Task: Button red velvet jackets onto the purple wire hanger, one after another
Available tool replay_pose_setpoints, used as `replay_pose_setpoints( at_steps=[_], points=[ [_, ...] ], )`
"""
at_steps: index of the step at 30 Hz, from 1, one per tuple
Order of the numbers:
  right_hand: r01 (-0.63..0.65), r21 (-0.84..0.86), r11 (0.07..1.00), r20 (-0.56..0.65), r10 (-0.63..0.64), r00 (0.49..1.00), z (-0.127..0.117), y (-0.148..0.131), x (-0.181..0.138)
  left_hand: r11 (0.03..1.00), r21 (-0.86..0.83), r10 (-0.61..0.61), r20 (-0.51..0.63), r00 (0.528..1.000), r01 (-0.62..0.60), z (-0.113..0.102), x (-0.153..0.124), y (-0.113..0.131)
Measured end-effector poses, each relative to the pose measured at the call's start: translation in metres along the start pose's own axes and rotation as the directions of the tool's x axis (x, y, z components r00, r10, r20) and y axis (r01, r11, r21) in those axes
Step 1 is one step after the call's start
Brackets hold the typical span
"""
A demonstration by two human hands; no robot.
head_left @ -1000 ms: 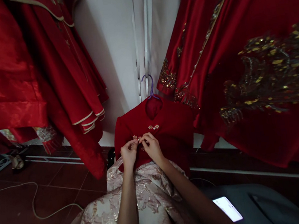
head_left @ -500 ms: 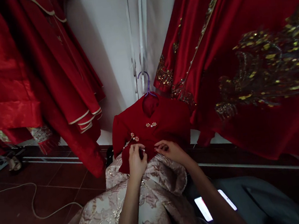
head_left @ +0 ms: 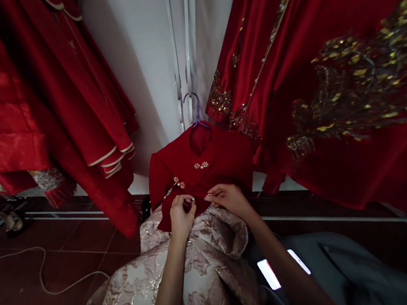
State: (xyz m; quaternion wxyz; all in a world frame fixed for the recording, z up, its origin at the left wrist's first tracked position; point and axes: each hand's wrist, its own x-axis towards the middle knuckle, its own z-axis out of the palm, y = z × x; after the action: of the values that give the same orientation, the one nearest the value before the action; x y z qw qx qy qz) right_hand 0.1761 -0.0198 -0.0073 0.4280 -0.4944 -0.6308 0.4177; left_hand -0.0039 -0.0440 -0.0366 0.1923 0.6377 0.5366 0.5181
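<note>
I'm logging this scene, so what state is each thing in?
Red jacket: spread on a purple hanger
Purple hanger: hook exposed
Upper clasp: appears fastened
Left hand: pinching the jacket's front
Right hand: pinching the jacket's front, apart from left
Phone: lit, partly hidden
Brocade cloth: rumpled
Cable: uncoiled

The jacket (head_left: 226, 162) (hanger (head_left: 197, 110) in its neck) sits before the wall (head_left: 130, 58), between garments (head_left: 89, 97) left and right.

Red jacket (head_left: 206, 177), purple hanger (head_left: 198, 111), floral fabric (head_left: 203, 277)
</note>
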Motion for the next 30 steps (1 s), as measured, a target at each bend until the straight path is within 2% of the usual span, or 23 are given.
replay_pose_setpoints(
  at_steps=[4, 7, 10, 12, 16, 18, 24, 30],
  points=[
    [0.008, 0.258, 0.966, -0.016, -0.004, 1.0, 0.034, -0.006, 0.009, 0.974, -0.189, -0.131, -0.038, 0.991, 0.122, 0.002, 0.002, -0.002],
    [0.07, 0.255, 0.965, -0.102, -0.045, 0.994, 0.061, 0.004, 0.014, 0.954, -0.236, -0.202, -0.036, 0.979, 0.188, 0.003, 0.002, -0.008],
    [0.141, 0.201, 0.969, -0.227, -0.094, 0.969, 0.077, 0.02, 0.014, 0.95, -0.23, -0.223, -0.035, 0.974, 0.21, 0.004, 0.002, -0.011],
    [0.181, 0.183, 0.966, -0.286, -0.124, 0.95, 0.08, 0.029, 0.012, 0.958, -0.205, -0.212, -0.042, 0.976, 0.199, 0.006, 0.001, -0.01],
    [0.206, 0.165, 0.965, -0.303, -0.149, 0.941, 0.077, 0.038, 0.01, 0.954, -0.216, -0.228, -0.065, 0.972, 0.209, 0.008, 0.0, -0.006],
    [0.209, 0.15, 0.966, -0.311, -0.155, 0.938, 0.076, 0.037, 0.009, 0.951, -0.222, -0.234, -0.073, 0.969, 0.213, 0.008, 0.001, -0.004],
    [0.258, 0.024, 0.966, -0.33, -0.236, 0.914, 0.077, 0.029, 0.005, 0.982, -0.106, -0.168, -0.076, 0.983, 0.159, 0.008, 0.0, -0.004],
    [0.293, -0.03, 0.956, -0.343, -0.285, 0.895, 0.077, 0.028, 0.003, 0.983, -0.12, -0.15, -0.07, 0.986, 0.141, 0.007, -0.001, -0.006]
  ],
)
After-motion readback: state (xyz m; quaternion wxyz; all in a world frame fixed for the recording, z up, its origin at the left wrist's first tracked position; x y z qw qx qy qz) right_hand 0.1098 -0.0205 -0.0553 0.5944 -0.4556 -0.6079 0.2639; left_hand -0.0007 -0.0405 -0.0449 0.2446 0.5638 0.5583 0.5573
